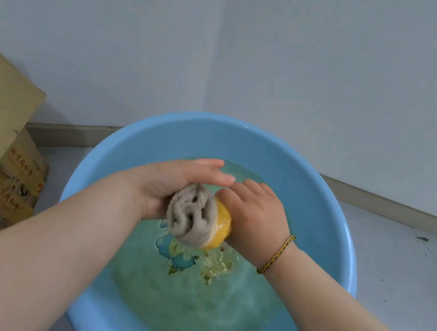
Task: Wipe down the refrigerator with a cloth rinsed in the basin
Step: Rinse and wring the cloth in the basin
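Both hands are curled round the bunched grey and yellow cloth (196, 218), left hand (166, 186) on top, right hand (257, 212) at the side, held just above the water (188, 300) in the round light-blue plastic basin (160, 136). Wringing seems in hand; next a firm twist is needed before the refrigerator is wiped

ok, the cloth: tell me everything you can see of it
The cloth is wet and bunched into a tight, folded wad. It looks like thick fleecy fabric, grey-beige on the side facing the camera, with a yellow layer along its right edge. It is held just above the water in the blue basin, apparently being squeezed. The left hand holds it from the left, fingers laid over its top. The right hand grips the yellow side. Its full size and shape are hidden.
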A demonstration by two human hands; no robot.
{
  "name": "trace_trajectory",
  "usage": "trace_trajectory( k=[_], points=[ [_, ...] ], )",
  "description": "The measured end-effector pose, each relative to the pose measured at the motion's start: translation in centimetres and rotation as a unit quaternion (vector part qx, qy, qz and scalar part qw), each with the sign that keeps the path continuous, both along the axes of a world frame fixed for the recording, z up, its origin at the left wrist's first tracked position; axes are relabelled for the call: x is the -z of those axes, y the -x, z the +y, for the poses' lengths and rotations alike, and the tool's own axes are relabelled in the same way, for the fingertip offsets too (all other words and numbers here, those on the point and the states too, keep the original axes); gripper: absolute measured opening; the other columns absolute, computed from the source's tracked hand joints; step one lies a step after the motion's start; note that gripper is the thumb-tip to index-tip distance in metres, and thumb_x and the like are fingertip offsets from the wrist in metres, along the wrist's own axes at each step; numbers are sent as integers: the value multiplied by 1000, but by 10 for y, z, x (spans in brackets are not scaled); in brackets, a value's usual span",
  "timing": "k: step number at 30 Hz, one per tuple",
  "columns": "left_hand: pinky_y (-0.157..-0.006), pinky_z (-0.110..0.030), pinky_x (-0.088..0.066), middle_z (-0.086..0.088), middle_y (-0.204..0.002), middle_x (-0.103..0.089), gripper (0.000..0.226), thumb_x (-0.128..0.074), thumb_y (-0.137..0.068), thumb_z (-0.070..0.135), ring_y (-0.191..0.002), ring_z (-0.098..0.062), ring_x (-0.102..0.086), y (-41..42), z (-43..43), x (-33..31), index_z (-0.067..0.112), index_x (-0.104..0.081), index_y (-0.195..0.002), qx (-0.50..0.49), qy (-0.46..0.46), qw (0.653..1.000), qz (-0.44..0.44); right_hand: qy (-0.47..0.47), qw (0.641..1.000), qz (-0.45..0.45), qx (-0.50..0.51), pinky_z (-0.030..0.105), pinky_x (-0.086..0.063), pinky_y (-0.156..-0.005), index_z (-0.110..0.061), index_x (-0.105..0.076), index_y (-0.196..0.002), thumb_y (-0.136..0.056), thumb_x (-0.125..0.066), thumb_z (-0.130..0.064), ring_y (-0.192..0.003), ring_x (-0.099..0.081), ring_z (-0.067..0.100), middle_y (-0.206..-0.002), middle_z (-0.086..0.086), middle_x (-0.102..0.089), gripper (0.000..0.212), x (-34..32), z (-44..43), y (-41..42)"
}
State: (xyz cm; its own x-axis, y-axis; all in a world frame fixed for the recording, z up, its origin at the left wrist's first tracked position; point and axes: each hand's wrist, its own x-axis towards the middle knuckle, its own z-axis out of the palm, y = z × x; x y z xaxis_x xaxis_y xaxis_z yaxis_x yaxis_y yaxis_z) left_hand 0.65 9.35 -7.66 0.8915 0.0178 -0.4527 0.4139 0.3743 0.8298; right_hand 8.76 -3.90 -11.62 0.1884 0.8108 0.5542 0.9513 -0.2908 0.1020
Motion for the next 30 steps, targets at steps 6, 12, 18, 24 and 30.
trace_trajectory(
  k=[6,12,18,24,30],
  points=[
    [-68,-28,-56,-5,-91,-68,69,-88,-47,26,-81,-16,-68,4,1,25,8,-58,-107,236,59,970,-16,-81,989,-108,-55,31,-36,-59,-9,-57,-62,-70,-54,-2,-61,-45,24,-60,7,-56,11,-13,-2,-18],
    [-64,-29,-51,4,-67,-58,23,-74,-73,16,-60,-10,-57,-16,-29,32,16,-52,-81,251,-362,896,62,86,987,-120,-66,18,-27,-39,-18,-58,-58,-65,-41,-7,-39,-46,17,-53,-3,-55,22,4,-9,-27],
    [-68,-31,-33,-8,-114,-59,30,-49,-88,8,-103,-28,-58,-25,-39,33,8,-41,-118,193,-780,595,-24,255,935,202,144,27,-43,-65,-22,-59,-100,-82,-58,-20,-89,-63,25,-96,3,-66,17,-10,-3,-9],
    [-51,-26,-29,-6,-81,-63,24,-33,-87,6,-72,-23,-62,-25,-22,38,7,-56,-94,224,-838,431,-247,231,741,607,172,19,-38,-43,-13,-47,-56,-71,-73,-15,-41,-45,14,-44,-3,-47,30,-18,-11,-8],
    [-52,-18,-37,2,-61,-60,12,-52,-68,17,-54,-16,-58,-22,-18,39,17,-63,-72,153,-824,457,-298,200,674,687,184,14,-35,-31,-13,-49,-52,-75,-73,-24,-28,-41,8,-31,-9,-46,35,-29,-17,-5]
  ],
)
